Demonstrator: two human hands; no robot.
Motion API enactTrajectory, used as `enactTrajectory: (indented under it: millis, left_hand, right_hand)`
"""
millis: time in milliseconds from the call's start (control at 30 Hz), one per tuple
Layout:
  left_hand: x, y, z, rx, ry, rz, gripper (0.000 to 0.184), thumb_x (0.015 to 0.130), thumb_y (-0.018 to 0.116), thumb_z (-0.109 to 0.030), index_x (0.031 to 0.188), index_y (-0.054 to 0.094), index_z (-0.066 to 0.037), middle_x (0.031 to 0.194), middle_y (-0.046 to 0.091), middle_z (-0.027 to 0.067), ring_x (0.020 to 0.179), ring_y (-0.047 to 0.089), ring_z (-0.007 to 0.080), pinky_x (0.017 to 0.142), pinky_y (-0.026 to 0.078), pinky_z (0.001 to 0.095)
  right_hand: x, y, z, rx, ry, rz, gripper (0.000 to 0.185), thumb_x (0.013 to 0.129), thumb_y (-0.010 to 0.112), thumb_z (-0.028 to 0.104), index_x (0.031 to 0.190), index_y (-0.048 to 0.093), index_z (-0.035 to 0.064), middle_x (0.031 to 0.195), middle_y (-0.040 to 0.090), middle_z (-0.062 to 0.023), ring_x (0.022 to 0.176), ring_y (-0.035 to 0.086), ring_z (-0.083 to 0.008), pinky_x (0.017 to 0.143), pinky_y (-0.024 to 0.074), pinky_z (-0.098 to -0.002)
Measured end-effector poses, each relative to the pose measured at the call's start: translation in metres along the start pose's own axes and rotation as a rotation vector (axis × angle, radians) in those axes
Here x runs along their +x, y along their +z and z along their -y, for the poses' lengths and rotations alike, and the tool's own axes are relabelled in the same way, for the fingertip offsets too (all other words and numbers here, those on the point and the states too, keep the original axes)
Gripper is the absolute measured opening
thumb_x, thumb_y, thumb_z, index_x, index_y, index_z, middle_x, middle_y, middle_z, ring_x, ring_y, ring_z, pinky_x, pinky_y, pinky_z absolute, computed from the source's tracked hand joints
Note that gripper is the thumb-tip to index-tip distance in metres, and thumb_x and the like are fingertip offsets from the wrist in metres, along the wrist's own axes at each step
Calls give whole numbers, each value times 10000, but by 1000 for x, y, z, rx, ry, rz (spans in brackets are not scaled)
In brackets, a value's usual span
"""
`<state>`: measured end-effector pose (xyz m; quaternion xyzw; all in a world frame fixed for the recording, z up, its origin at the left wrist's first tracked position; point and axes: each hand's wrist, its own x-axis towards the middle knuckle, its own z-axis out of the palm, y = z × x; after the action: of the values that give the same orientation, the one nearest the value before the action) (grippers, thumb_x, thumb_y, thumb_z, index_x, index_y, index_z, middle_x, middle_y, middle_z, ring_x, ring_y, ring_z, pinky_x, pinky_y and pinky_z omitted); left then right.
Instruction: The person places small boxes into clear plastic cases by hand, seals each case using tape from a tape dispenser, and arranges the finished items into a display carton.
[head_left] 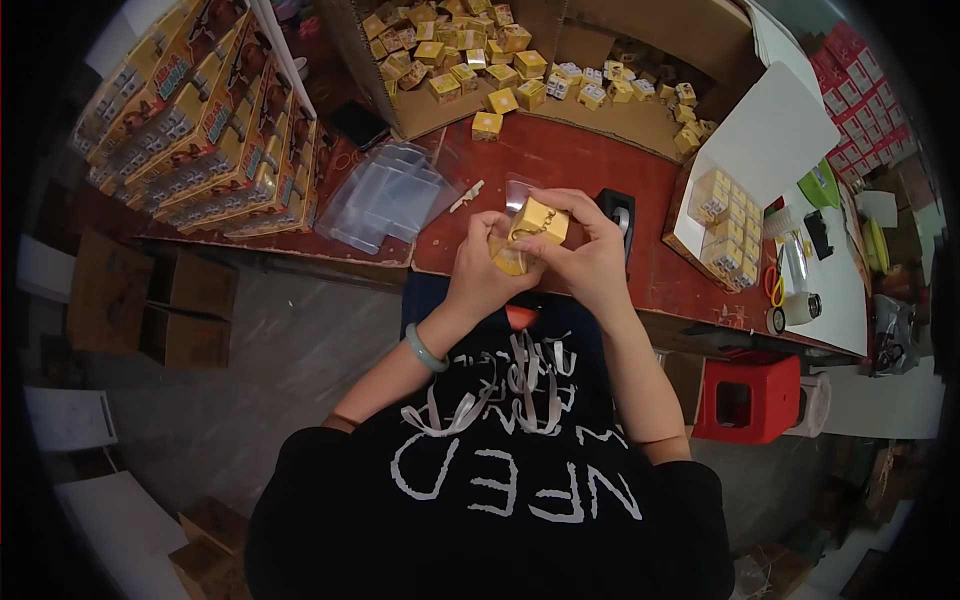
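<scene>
My right hand (592,255) is closed around a small yellow cube (545,216) with a short chain lying across its face. Close against it, my left hand (483,268) grips a clear plastic box (509,256), its fingers curled; something yellow shows through the plastic. A transparent flap (517,194) sticks up behind the cube. Both hands meet in front of my chest, over the table's front edge. To the left of them, flat clear plastic sheets (392,195) lie stacked on the red table (560,150).
An open cardboard carton (420,118) spills many yellow cubes at the back. On the right stands a display box (682,215) with packed cubes, near yellow-handled scissors (774,285). Printed display boxes (200,120) are piled left. A black tape dispenser (620,215) sits beside my right hand.
</scene>
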<state>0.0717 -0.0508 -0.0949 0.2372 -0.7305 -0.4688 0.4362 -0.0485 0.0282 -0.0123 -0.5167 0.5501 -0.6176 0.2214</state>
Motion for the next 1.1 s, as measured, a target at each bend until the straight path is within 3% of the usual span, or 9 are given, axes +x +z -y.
enactTrajectory:
  millis: [167,267,400,633,700,733,833,933,1100]
  left_hand:
    - [3,1,-12,64,98,27,665,653,853,-158,1127,403,-35,1000,606,163,889,669,342,760,542,392]
    - [8,2,-17,44,121,21,686,649,848,-142,1151,394,-36,1011,599,165,908,666,346,758,542,392]
    - [9,5,-28,14,119,3,704,649,846,-129,1176,388,-39,1012,600,170,939,664,339,773,540,389]
    - [10,8,-26,-125,105,-10,721,669,844,-85,1207,367,-26,1053,560,120,938,617,192,808,524,328]
    - [11,7,-37,-97,125,-30,742,674,842,-71,1229,351,-24,1071,547,128,960,611,198,828,522,326]
    - [11,8,-44,-85,136,-35,753,677,841,-64,1239,343,-23,1080,540,132,970,608,200,839,521,326]
    - [9,15,-53,-141,223,-37,767,686,835,-55,1255,321,-24,1103,521,137,1013,591,209,866,514,327]
    - [4,28,-36,-335,421,-45,763,699,831,-78,1263,317,-54,1207,438,168,1057,535,237,853,496,347]
    - [4,20,-33,-8,572,-43,708,638,846,-84,1167,375,-103,1138,502,178,988,587,293,817,515,371]
  right_hand:
    - [6,-10,6,-54,-67,-30,483,689,831,-8,1138,652,-5,1132,628,-84,1034,610,-158,917,483,-292]
    - [2,-10,20,136,99,110,511,671,839,-22,1145,649,-1,1151,617,-84,1043,604,-155,913,485,-293]
    - [-1,-14,20,-136,-27,74,531,654,844,-28,1148,653,9,1180,601,-73,1103,572,-160,935,467,-289]
    - [-10,-28,39,-102,-106,-10,868,601,912,175,1359,504,63,1301,553,-101,1254,481,-212,1038,386,-360]
    - [-18,-40,23,18,32,-206,816,703,869,297,1376,479,53,1359,523,-112,1269,470,-207,1037,381,-340]
    - [-20,-37,11,126,87,-223,656,852,752,357,1363,487,44,1357,538,-118,1245,495,-197,1022,385,-315]
    - [-29,-32,-1,637,388,26,524,968,589,289,1364,457,-29,1332,552,-140,1214,540,-210,1049,416,-357]
    - [-27,-25,9,742,500,70,384,943,595,166,1271,555,-30,1265,599,-125,1155,585,-198,996,471,-348]
    - [-29,-20,3,748,462,3,292,923,597,70,1194,602,-40,1173,645,-130,1055,634,-189,935,510,-324]
